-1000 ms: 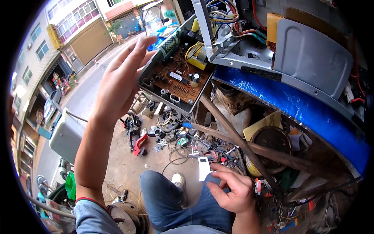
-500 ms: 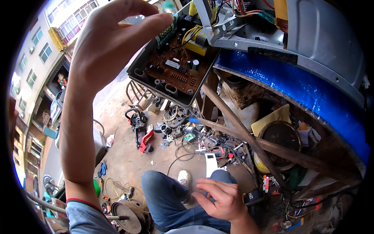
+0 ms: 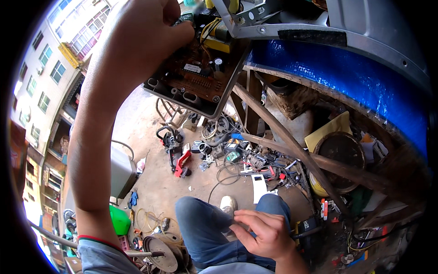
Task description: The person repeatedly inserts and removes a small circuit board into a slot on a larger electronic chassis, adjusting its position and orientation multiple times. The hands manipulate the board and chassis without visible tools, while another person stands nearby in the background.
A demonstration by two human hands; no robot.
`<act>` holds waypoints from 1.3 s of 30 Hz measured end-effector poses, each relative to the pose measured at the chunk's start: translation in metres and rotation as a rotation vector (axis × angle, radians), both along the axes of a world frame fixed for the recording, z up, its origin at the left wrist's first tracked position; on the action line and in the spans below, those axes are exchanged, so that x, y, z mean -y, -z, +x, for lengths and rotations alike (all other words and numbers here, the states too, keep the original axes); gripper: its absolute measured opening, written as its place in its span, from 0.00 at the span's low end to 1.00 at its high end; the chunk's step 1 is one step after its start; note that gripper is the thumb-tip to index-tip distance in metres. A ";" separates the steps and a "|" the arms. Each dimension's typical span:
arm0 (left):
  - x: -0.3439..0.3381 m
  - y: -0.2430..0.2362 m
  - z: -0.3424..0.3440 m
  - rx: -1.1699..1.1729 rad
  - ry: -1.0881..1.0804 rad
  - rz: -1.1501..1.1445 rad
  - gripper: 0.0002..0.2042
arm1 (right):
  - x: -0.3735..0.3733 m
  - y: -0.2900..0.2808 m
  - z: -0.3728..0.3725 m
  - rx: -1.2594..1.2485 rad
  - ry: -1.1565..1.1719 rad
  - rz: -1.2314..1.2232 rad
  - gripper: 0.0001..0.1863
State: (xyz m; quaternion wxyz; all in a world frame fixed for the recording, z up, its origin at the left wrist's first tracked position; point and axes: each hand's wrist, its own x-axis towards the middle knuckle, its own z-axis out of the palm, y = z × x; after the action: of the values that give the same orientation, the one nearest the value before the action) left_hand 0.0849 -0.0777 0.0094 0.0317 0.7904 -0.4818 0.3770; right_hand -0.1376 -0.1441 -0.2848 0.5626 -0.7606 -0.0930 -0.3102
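My left hand (image 3: 137, 41) reaches up over a brown circuit board (image 3: 200, 77) in a dark plastic tray-like housing (image 3: 212, 109). Its fingers are curled, with the thumb near a green part (image 3: 186, 17) at the board's far left. What they grip, if anything, is hidden behind the hand. A yellow-wrapped component (image 3: 216, 44) with wires, a pale-labelled chip (image 3: 192, 68) and small capacitors stand on the board. Over my knees hovers my right hand (image 3: 264, 230), loosely bent, thumb and forefinger apart, nothing visible between them.
A grey metal casing (image 3: 383, 36) stands on a blue-covered bench (image 3: 328, 75) at the right. Wooden braces (image 3: 283, 132) and a bucket (image 3: 340, 160) are below. Cables, tools and parts (image 3: 242, 155) litter the floor, near a red-and-black power tool (image 3: 175, 153).
My left fingers have lowered and curled in toward the board's far left. The view has shifted slightly, moving the floor rightward in the picture. My right hand stays over my knees.
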 end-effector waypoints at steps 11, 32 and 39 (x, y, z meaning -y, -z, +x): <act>-0.013 -0.012 -0.011 -0.289 -0.184 -0.104 0.17 | -0.001 0.006 -0.002 -0.012 -0.001 0.052 0.10; -0.126 0.140 0.001 -0.937 0.191 -0.772 0.10 | -0.002 0.012 -0.002 -0.072 0.016 0.051 0.10; -0.116 0.273 0.010 -1.622 -0.090 -0.453 0.12 | 0.000 0.021 -0.002 -0.094 -0.002 0.034 0.10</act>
State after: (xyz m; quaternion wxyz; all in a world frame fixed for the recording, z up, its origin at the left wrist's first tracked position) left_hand 0.0948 0.0388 -0.2637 0.5108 0.8092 -0.1905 -0.2189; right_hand -0.1395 -0.1436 -0.3056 0.5796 -0.7645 -0.0621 -0.2752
